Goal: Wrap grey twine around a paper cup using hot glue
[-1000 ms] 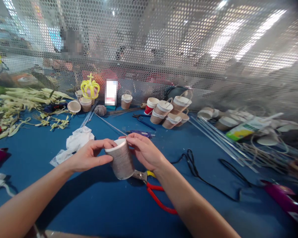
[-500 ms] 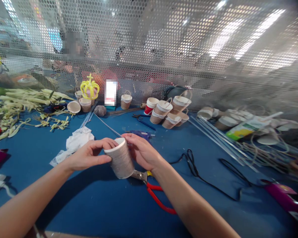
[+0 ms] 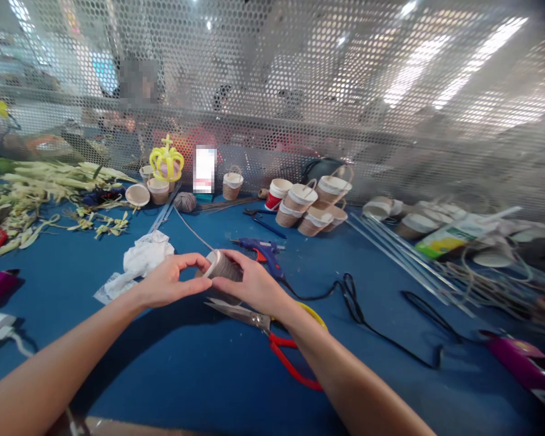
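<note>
Both my hands hold a paper cup (image 3: 229, 270) wound with grey-brown yarn, tilted on its side with its white rim toward the left. My left hand (image 3: 175, 280) pinches the rim, fingertips at the mouth. Over the cup's wound side lies my right hand (image 3: 249, 275), fingers behind and thumb in front. A strand of yarn (image 3: 195, 232) runs from the cup back to a grey yarn ball (image 3: 184, 201). Below the cup lie scissors (image 3: 254, 318) with red and yellow handles, partly under my right forearm. A blue glue gun (image 3: 269, 253) rests just behind my right hand.
Crumpled white material (image 3: 148, 254) lies left of my hands. Several wrapped cups with handles (image 3: 315, 219) stand at the back. Clear glue sticks (image 3: 399, 260) and a black cable (image 3: 354, 303) lie to the right. A perforated metal screen (image 3: 254, 79) closes off the back.
The cup has tipped from nearly upright onto its side, mouth now leftward. My right hand has moved over its side, uncovering more of the scissors' blades and the glue gun.
</note>
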The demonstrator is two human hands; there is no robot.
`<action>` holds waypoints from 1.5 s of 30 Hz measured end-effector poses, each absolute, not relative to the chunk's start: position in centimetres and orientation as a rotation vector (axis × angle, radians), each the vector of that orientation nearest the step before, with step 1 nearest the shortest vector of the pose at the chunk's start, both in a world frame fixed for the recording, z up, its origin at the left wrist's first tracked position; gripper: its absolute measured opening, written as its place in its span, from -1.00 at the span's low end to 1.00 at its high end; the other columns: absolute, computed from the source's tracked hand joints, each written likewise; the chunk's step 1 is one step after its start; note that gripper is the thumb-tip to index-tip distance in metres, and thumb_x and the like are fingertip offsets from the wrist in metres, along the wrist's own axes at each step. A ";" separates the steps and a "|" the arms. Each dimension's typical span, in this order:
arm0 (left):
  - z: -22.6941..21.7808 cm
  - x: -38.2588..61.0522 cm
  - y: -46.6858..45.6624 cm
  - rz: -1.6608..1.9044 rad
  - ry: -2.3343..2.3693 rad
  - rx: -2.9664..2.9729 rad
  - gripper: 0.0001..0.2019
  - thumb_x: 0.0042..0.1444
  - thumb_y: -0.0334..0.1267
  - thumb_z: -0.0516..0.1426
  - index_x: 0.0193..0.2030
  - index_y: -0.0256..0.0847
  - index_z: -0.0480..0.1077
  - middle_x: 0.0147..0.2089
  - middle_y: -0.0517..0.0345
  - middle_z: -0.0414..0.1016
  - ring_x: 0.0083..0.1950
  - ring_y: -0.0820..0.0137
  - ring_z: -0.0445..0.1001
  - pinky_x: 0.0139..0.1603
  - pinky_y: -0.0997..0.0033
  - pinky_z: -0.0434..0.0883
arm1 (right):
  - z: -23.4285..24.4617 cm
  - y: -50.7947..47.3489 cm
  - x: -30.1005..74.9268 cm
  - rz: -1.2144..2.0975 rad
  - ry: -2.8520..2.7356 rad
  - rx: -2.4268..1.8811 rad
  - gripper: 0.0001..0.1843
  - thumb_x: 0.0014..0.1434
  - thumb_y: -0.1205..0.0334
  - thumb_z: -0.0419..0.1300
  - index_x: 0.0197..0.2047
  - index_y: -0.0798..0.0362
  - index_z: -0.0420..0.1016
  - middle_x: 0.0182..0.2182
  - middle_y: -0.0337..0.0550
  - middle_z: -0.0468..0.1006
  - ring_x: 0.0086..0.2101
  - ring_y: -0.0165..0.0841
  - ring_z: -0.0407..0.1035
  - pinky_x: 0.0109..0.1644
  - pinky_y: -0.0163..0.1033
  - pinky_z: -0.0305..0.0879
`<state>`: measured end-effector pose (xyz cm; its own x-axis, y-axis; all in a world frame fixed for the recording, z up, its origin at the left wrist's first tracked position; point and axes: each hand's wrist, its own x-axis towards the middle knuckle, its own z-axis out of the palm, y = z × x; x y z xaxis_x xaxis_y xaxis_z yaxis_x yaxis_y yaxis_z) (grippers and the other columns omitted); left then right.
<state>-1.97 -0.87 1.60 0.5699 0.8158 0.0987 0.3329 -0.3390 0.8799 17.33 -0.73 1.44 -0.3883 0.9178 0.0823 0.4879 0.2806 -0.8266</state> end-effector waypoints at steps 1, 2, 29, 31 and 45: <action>1.5 -1.9 -0.9 0.679 0.951 1.900 -0.83 0.05 -0.23 0.04 -0.26 -0.27 0.33 -0.26 0.12 0.39 -0.20 0.35 0.33 -0.14 0.35 0.26 | 1.3 -0.8 17.2 0.916 -2.027 -1.256 -0.36 -0.09 0.01 0.24 0.03 0.14 0.28 -0.08 0.01 0.42 -0.12 -0.24 0.31 -0.03 -0.12 0.19; 1.4 -1.8 -0.9 0.676 0.963 1.887 -0.82 0.05 -0.23 0.03 -0.26 -0.28 0.33 -0.28 0.13 0.39 -0.23 0.36 0.32 -0.18 0.38 0.26 | 1.2 -0.8 17.1 0.846 -2.051 -1.255 -0.36 -0.10 0.01 0.24 0.03 0.14 0.28 -0.07 0.02 0.42 -0.11 -0.23 0.30 -0.02 -0.12 0.18; 1.1 -0.8 -1.3 0.755 1.007 1.951 -0.85 0.04 -0.32 -0.02 -0.47 -0.29 0.29 -0.48 0.22 0.32 -0.39 0.45 0.28 -0.33 0.48 0.27 | 3.1 1.2 15.5 0.757 -2.172 -1.140 -0.66 0.13 0.00 -0.01 -0.36 0.06 0.43 -0.31 -0.06 0.45 -0.20 -0.27 0.30 -0.10 -0.18 0.15; 1.1 -0.7 -1.5 0.761 0.994 1.980 -0.86 0.04 -0.33 -0.02 -0.46 -0.29 0.30 -0.47 0.21 0.34 -0.40 0.46 0.29 -0.33 0.48 0.28 | 3.9 2.8 14.7 0.875 -2.233 -1.263 -0.51 0.14 -0.08 -0.08 -0.60 0.07 0.38 -0.53 -0.14 0.41 -0.37 -0.31 0.29 -0.25 -0.21 0.15; 0.9 -0.2 -2.0 0.770 0.951 2.114 -0.90 0.04 -0.35 0.01 -0.41 -0.28 0.32 -0.41 0.12 0.40 -0.37 0.42 0.36 -0.30 0.45 0.31 | 5.6 6.1 11.0 1.127 -2.442 -0.991 -0.76 -0.01 0.40 0.05 -0.32 0.16 0.52 -0.55 -0.22 0.54 -0.46 -0.41 0.38 -0.35 -0.35 0.22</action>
<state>-0.19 -1.98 0.85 0.5570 0.7978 0.2308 0.3919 -0.4976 0.7738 11.05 6.07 5.60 -0.7278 0.6850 -0.0347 0.4707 0.4620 -0.7516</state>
